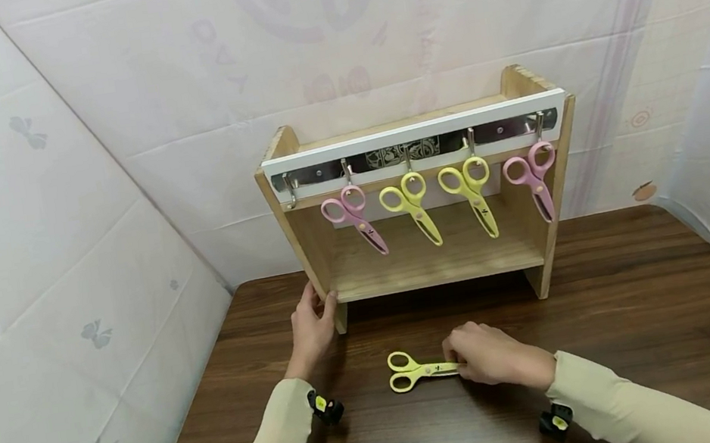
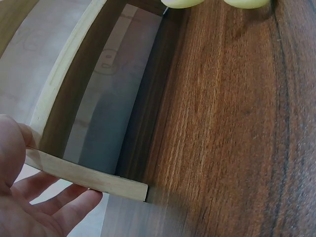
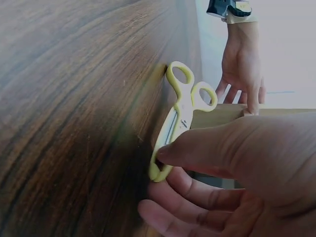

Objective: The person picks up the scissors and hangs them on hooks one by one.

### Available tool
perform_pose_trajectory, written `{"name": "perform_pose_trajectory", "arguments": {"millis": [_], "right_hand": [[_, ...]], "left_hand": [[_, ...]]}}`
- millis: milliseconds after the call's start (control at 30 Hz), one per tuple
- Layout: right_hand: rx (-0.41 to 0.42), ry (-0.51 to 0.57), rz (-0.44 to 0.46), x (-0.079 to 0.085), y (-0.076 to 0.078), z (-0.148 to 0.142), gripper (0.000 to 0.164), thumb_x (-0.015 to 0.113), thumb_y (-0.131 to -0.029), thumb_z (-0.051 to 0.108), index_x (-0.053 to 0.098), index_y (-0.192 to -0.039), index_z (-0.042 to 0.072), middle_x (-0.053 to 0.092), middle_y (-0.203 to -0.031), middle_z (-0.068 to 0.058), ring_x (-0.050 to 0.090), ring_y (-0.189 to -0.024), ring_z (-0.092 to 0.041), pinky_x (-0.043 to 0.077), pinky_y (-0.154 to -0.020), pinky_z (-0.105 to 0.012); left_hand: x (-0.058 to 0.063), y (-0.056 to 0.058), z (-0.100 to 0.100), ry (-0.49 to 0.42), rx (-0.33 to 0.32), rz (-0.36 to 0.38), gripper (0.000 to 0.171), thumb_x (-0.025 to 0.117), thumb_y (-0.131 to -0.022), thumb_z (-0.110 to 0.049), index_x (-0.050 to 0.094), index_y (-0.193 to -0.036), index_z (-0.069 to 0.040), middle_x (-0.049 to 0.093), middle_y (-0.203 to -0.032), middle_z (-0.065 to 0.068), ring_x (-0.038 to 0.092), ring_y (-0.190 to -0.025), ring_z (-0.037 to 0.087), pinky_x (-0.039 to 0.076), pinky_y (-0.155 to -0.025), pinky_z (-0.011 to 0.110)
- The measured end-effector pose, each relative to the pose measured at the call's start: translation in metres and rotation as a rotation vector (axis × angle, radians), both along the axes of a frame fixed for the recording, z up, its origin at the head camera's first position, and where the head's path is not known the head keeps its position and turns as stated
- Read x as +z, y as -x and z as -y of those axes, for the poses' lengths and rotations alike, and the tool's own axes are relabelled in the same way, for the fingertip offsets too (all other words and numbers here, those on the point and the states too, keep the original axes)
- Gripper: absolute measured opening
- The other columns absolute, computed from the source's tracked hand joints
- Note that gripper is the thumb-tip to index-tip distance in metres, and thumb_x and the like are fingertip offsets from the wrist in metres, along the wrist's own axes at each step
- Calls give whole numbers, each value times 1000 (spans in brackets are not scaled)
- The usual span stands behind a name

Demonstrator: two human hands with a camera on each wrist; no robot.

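My left hand (image 1: 312, 333) grips the lower left side panel of a wooden shelf rack (image 1: 437, 263). In the left wrist view, its thumb lies on the panel's front and its fingers go round the outer side. Low over the dark wood table, my right hand (image 1: 498, 357) pinches a pair of yellow scissors (image 1: 427, 371) by the blade end. Their handle loops point left in the head view. The right wrist view shows the thumb on the scissors' (image 3: 184, 106) blades, with fingers behind them.
Along the rack's front runs a metal hook rail (image 1: 320, 173). Two pink scissors (image 1: 536, 181) hang at its ends of the filled row, with two yellow scissors (image 1: 475, 196) between. The leftmost hook (image 1: 289, 191) bears nothing. Pale sheets (image 1: 170, 88) enclose the table (image 1: 624, 365).
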State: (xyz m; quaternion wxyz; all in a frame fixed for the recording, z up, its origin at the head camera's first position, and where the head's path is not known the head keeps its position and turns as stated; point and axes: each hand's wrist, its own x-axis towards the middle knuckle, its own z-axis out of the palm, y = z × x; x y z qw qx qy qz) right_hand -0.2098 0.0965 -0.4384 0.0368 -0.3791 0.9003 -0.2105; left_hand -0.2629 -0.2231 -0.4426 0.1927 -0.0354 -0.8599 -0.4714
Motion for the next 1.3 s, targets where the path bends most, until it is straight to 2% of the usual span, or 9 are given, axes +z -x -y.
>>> {"name": "perform_pose_trajectory", "arguments": {"millis": [200,433,800,933,1133,1300], "right_hand": [[-23,57,-42,-4,-1,-4,18,75,-83,-5,69,-81,12,64,-78,4,44,-59,-4,42,-50,-22],[-58,79,-18,-13,-2,-7,20,75,-84,-4,68,-80,14,59,-73,8,45,-57,-2,42,-49,-22],[-67,97,-39,-20,-4,-8,21,76,-84,-2,68,-79,16,58,-71,11,44,-57,-1,41,-48,-22],[-45,107,-44,-21,-3,-8,21,76,-85,-4,68,-79,15,60,-72,10,46,-58,0,43,-49,-21],[8,102,-124,-11,2,-9,21,77,-86,-4,70,-80,14,66,-76,7,54,-64,0,47,-53,-21],[51,121,-199,14,8,-6,20,79,-88,-1,69,-81,16,65,-78,8,55,-68,-1,48,-56,-21]], "left_hand": [[1,-1,0,-4,2,3,44,60,-106,-22,52,-147,-9,65,-130,27,70,-110,38,62,-83,50],[2,-2,0,-13,5,5,44,60,-106,-22,52,-147,-10,65,-131,26,70,-110,37,62,-83,50],[0,-2,1,-16,-4,-1,44,60,-106,-22,52,-148,-10,65,-131,26,70,-111,38,62,-83,50],[0,-2,1,-12,-13,-8,44,59,-107,-22,51,-148,-10,65,-131,27,70,-111,39,62,-82,50],[0,-2,1,-4,-17,23,46,59,-107,-23,48,-151,-11,64,-133,27,68,-114,40,62,-83,51],[0,-1,2,-2,-13,38,48,58,-107,-24,47,-153,-13,63,-136,25,68,-115,39,61,-85,51]]}}
